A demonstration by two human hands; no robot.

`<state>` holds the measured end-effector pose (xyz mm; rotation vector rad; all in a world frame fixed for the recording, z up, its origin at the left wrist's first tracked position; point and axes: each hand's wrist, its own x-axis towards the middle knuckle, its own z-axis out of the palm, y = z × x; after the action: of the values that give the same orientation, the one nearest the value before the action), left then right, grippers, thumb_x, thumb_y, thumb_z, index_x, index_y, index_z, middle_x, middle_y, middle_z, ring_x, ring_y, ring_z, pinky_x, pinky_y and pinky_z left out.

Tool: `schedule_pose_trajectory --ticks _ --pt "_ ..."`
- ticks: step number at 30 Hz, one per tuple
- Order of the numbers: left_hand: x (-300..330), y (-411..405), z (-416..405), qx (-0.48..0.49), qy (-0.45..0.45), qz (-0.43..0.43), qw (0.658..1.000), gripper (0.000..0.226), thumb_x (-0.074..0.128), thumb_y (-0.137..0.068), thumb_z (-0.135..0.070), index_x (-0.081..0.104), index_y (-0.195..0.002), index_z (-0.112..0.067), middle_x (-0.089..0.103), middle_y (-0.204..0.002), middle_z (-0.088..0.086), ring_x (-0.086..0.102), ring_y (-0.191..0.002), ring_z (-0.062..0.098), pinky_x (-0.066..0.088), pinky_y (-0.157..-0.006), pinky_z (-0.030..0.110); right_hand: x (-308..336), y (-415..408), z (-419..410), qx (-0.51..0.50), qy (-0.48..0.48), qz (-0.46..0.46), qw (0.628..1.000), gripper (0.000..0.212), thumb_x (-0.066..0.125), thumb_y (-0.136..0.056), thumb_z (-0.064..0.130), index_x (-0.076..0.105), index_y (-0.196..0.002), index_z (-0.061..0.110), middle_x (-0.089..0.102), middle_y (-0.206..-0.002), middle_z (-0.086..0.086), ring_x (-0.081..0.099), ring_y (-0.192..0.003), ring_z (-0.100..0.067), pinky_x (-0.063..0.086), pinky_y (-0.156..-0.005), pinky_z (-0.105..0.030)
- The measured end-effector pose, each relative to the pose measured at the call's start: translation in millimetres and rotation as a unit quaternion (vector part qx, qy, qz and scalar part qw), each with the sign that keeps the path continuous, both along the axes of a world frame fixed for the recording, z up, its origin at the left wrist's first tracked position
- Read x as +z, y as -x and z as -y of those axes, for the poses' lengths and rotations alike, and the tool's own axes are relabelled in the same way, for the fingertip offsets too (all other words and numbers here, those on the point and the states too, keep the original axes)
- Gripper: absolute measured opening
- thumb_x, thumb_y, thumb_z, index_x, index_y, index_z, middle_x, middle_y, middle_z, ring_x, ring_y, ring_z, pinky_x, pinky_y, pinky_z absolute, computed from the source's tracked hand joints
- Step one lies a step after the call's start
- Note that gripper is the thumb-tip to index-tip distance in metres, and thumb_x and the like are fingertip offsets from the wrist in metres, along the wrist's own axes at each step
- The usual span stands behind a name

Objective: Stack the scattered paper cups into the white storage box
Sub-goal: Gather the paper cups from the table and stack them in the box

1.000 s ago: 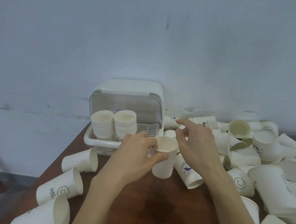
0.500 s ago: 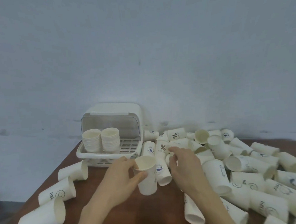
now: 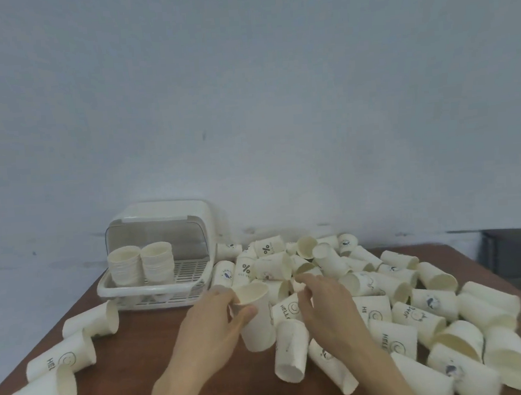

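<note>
Little has shifted since half a second ago: left hand (image 3: 214, 327) still grips the upright paper cup (image 3: 256, 316) on the brown table (image 3: 135, 369), thumb and fingers wrapped round its rim. Right hand (image 3: 325, 307) reaches into the scattered cups (image 3: 383, 296), fingers loosely bent, holding nothing (contact unclear). White storage box (image 3: 162, 259) stands behind, lid up, two cup stacks (image 3: 140, 267) inside.

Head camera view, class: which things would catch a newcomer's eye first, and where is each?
A big heap of paper cups sprawls over the table's right half. At rear left, the white storage box holds two neat stacks. In front, the left hand grips one upright cup.
</note>
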<state>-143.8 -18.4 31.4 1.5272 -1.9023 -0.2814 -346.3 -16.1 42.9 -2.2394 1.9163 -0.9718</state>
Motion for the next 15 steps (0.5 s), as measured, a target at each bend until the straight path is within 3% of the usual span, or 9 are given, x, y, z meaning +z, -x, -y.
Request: schedule_pose_trajectory --ticks 3,6,15 --pt "2.4 12.4 -1.3 -0.015 0.003 -0.027 1.000 0.027 0.064 -0.082 -0.048 0.050 -0.067 -0.030 0.049 -0.072 -0.005 0.048 -0.068 0.009 0.037 -0.062 0.031 6.6 14.0 -7.7 -0.004 0.011 0.013 1.000 0.033 0.040 -0.098 0.019 0.054 -0.128 0.023 0.061 -0.113 0.002 0.049 -0.111 -0.017 0.040 -0.093 -0.029" --pt "1.9 24.2 -2.0 -0.028 0.015 -0.064 0.997 0.022 0.071 -0.081 -0.041 0.056 -0.070 -0.030 0.046 -0.063 -0.006 0.045 -0.064 0.011 0.040 -0.062 0.033 6.5 27.4 -10.8 -0.009 0.004 0.011 1.000 0.034 0.042 -0.097 0.021 0.053 -0.130 0.024 0.061 -0.105 0.004 0.050 -0.108 -0.016 0.040 -0.092 -0.030" --pt "2.4 71.1 -11.7 -0.075 0.045 -0.069 0.994 0.015 0.062 -0.090 -0.039 0.056 -0.078 -0.032 0.057 -0.071 -0.011 0.053 -0.070 0.004 0.045 -0.067 0.028 0.3 75.1 -25.6 -0.032 0.020 0.011 0.999 0.035 0.044 -0.095 0.020 0.057 -0.127 0.024 0.062 -0.101 0.006 0.052 -0.103 -0.013 0.041 -0.088 -0.026"
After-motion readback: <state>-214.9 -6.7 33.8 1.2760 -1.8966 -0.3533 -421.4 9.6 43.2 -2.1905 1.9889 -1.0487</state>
